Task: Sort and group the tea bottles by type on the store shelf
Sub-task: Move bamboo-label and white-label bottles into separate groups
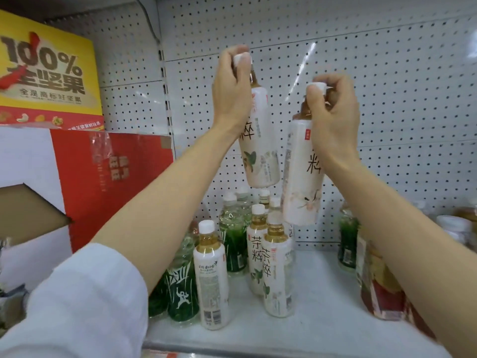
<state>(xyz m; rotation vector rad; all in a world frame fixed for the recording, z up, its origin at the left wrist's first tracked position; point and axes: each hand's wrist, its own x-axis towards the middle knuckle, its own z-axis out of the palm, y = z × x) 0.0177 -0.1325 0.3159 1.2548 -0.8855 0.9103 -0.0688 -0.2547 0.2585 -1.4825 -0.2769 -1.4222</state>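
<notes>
Head view: the left hand (232, 91) is grasping a white-labelled tea bottle (259, 151) by its cap, and the right hand (333, 117) is grasping a second white-labelled bottle (302, 182) likewise; both are hanging above the shelf (322, 293), over the bottles standing near its rear edge

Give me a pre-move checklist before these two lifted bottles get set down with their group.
1. Left hand grip on left bottle at the cap: ok.
2. Right hand grip on right bottle at the cap: ok.
3. Both bottles off the shelf: ok.
4. Same type: both white labels, but artwork differs; cannot tell.
5. Bare shelf right of the white-label group: ok.
6. Caps tight: cannot tell.
</notes>
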